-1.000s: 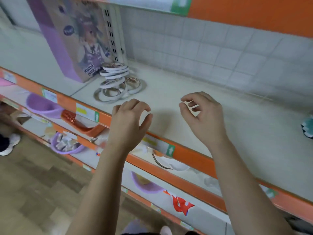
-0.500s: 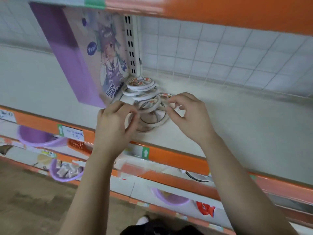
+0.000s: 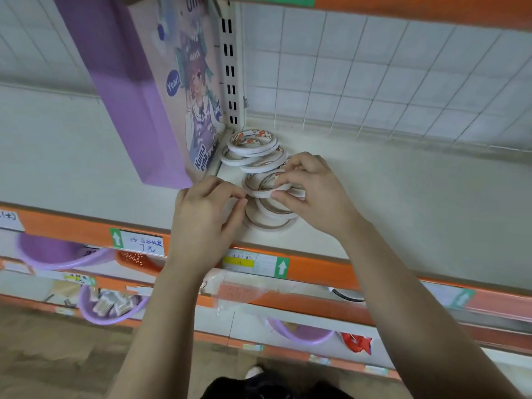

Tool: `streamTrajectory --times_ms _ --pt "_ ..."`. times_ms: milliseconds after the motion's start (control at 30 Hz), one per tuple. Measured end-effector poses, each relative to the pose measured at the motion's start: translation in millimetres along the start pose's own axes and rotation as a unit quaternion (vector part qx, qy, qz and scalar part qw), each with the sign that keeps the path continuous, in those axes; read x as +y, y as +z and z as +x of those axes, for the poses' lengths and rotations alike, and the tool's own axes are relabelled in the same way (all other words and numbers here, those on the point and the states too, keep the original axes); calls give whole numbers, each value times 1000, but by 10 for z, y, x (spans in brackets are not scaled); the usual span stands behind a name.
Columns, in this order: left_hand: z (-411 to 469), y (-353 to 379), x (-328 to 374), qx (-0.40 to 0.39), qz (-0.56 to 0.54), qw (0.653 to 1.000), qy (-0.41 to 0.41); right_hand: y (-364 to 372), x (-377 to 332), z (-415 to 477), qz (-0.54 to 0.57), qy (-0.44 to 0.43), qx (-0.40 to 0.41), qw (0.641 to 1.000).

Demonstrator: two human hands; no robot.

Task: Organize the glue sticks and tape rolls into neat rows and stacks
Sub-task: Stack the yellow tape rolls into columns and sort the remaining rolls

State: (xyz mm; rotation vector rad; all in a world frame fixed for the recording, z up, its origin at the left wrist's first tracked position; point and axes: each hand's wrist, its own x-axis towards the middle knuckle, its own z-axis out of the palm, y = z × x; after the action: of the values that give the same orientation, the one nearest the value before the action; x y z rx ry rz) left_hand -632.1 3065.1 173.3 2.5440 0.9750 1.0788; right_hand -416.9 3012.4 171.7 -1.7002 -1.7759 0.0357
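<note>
Several thin white tape rolls lie in a loose heap on the white shelf (image 3: pixel 403 197), beside a purple box. A leaning back stack of tape rolls (image 3: pixel 253 145) sits near the shelf upright. My right hand (image 3: pixel 311 191) pinches a front tape roll (image 3: pixel 260 187) between thumb and fingers, lifted above lower tape rolls (image 3: pixel 269 218) that lie flat near the shelf edge. My left hand (image 3: pixel 207 214) has its fingers curled and its fingertips touch the left rim of that same roll. No glue sticks are visible.
A tall purple box (image 3: pixel 149 90) with a cartoon figure stands just left of the rolls. An orange shelf edge (image 3: pixel 331 272) with price labels runs in front. Purple baskets (image 3: pixel 54 254) sit on lower shelves. A white grid panel (image 3: pixel 374 76) backs the shelf.
Both hands moved left and forward from the bare shelf to the tape rolls. My right hand took hold of a front roll and my left hand came up against its rim.
</note>
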Motion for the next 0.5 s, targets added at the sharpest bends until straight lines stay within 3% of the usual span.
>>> streamTrajectory --times_ms 300,500 --pt "36 64 96 0 -21 1000 14 -207 -5 -126 53 19 5 998" --pt "38 139 170 -23 -43 999 22 -383 -21 -380 53 32 54 997"
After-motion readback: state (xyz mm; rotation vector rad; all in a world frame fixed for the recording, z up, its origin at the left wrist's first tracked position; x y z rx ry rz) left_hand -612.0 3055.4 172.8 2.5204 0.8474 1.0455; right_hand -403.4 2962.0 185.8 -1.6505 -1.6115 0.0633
